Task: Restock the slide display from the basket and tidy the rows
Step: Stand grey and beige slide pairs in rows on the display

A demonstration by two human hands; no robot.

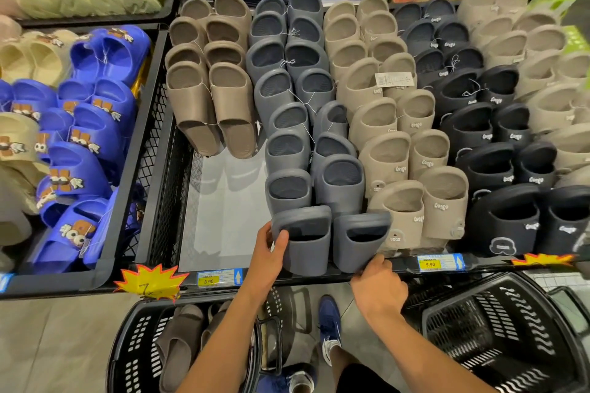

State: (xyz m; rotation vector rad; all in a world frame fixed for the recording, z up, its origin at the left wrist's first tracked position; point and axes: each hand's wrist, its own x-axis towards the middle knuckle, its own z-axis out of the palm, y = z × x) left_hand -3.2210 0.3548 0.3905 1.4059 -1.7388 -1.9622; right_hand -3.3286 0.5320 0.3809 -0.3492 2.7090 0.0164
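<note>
The display bin (159,150) is filled in colour rows, with bare floor left in front of the brown row; the front grey pair (332,238) is stood upright at the near rim; moulded foam is judged light, springy and matte, best taken by the strap arch; the left hand (271,252) is closed around the left slide's side, thumb over the strap; the right hand (378,281) is pressed under the right slide's base, its fingers hidden, so its grasp cannot be told; brown slides (182,341) are waiting in the basket (134,338) below.

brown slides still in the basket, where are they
In the head view, the brown slides lie in the black basket on the floor at lower left, below the yellow starburst tag and beside the left forearm.
</note>
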